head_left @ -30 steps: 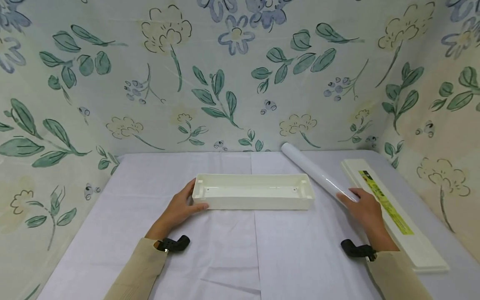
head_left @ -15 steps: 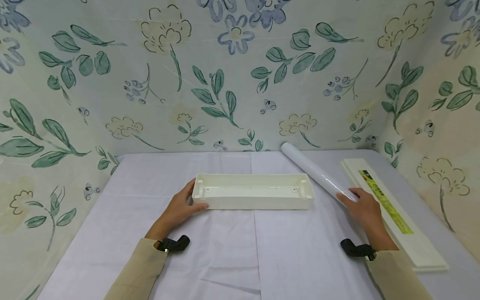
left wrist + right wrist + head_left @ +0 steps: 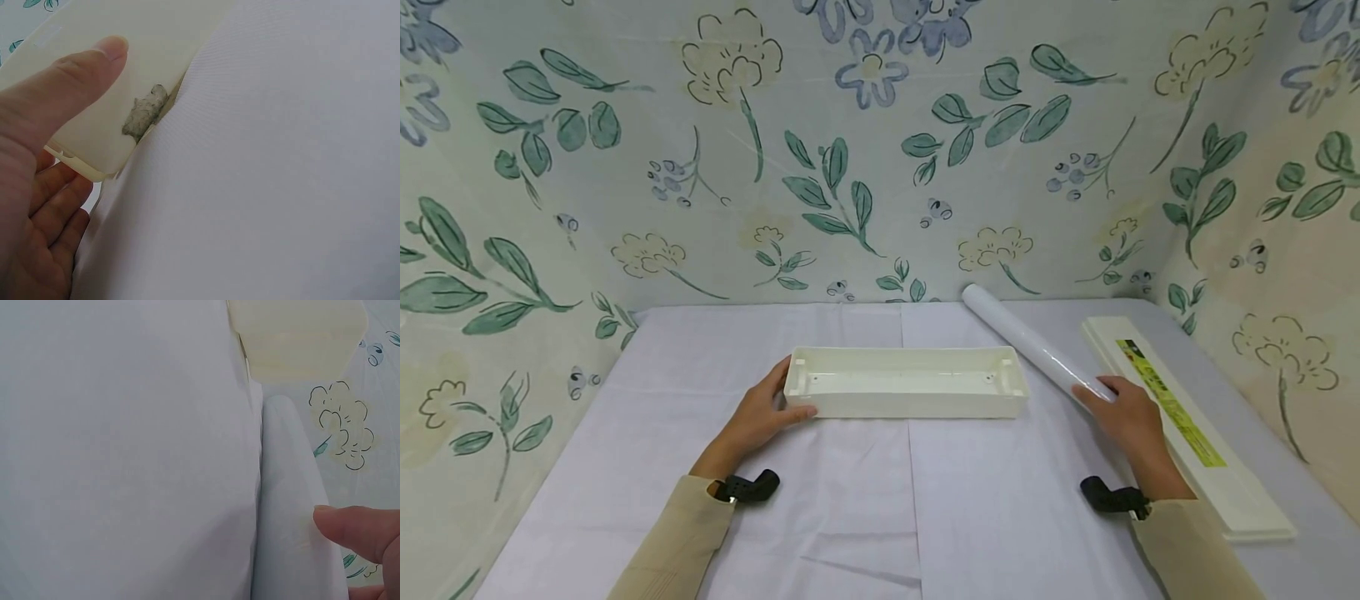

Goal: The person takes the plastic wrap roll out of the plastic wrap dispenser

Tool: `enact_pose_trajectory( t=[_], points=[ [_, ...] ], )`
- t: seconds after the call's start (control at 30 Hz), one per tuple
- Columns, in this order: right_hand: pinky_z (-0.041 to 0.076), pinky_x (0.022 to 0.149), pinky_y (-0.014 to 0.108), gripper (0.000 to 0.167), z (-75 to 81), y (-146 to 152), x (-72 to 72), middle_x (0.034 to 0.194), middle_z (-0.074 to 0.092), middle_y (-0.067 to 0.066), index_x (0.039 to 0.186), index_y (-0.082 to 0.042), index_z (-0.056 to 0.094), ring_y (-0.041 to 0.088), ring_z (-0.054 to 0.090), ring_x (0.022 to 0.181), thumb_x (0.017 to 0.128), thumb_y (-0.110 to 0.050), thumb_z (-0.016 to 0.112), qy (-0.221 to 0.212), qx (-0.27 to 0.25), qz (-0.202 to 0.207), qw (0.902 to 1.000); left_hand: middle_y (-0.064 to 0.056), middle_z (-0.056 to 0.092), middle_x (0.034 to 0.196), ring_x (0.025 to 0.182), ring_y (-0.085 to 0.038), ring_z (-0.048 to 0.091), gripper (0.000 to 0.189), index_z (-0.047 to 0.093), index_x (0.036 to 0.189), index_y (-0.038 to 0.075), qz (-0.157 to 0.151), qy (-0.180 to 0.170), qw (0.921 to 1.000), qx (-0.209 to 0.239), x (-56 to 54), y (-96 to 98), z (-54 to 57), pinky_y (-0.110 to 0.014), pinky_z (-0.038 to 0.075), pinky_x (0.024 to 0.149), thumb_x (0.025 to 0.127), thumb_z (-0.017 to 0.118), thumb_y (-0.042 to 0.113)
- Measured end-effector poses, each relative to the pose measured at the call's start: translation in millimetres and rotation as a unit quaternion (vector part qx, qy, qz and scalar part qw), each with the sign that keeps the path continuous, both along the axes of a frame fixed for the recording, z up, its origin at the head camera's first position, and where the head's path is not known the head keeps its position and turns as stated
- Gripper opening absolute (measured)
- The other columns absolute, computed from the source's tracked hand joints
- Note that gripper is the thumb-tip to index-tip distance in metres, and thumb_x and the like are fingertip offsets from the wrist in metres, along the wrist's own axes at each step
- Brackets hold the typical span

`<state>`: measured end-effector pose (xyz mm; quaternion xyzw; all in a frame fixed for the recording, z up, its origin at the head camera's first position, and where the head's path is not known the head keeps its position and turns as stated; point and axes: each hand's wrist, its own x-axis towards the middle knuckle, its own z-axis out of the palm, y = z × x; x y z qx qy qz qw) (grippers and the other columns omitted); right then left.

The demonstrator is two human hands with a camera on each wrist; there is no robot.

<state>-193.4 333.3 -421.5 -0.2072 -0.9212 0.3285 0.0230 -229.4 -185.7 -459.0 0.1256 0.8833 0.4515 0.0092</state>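
Observation:
An open cream plastic trough (image 3: 910,406), long and narrow, lies crosswise on the white cloth. My left hand (image 3: 760,421) grips its left end. In the left wrist view the thumb (image 3: 81,72) lies on the long outer side and the other fingers bend around the end. A rough grey patch (image 3: 147,112) marks the trough's lower edge there. Slanting to the right of the trough is a smooth white roll (image 3: 1030,343). My right hand (image 3: 1127,421) holds its near end, thumb on the left side; most of the other fingers are hidden.
At the right lies a long cream lid-like panel (image 3: 1240,500) with a yellow-green label (image 3: 1172,404). White cloth (image 3: 842,500) covers the table. Floral fabric (image 3: 880,167) hangs at the back and both sides; the roll's far end reaches the back edge.

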Motion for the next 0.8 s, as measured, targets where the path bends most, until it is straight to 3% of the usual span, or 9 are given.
enact_pose_trajectory(
  t=[0.37,0.8],
  points=[
    [0.043,0.076,0.048,0.077,1.6,-1.3,-0.8,0.139,0.040,0.032,0.144,0.003,0.037,0.042,0.045,0.104,0.092,-0.049,0.059,0.010,0.005,-0.001,0.9999,0.001,0.031,0.155,0.144,-0.028,0.022,0.102,0.021,0.154,0.028,-0.002,0.001,1.0000,0.001,1.0,0.3,1.6,-0.060,0.019,0.112,0.074,0.075,0.060],
    [0.043,0.089,0.057,0.074,6.1,-3.0,0.5,0.140,0.041,0.031,0.142,0.005,0.038,0.043,0.045,0.109,0.093,-0.047,0.057,0.023,0.002,0.007,0.9997,0.002,0.031,0.155,0.144,-0.027,0.023,0.101,0.021,0.154,0.028,-0.007,0.003,0.9999,0.007,0.5,0.5,1.9,-0.059,0.019,0.112,0.074,0.076,0.058]
  ],
)
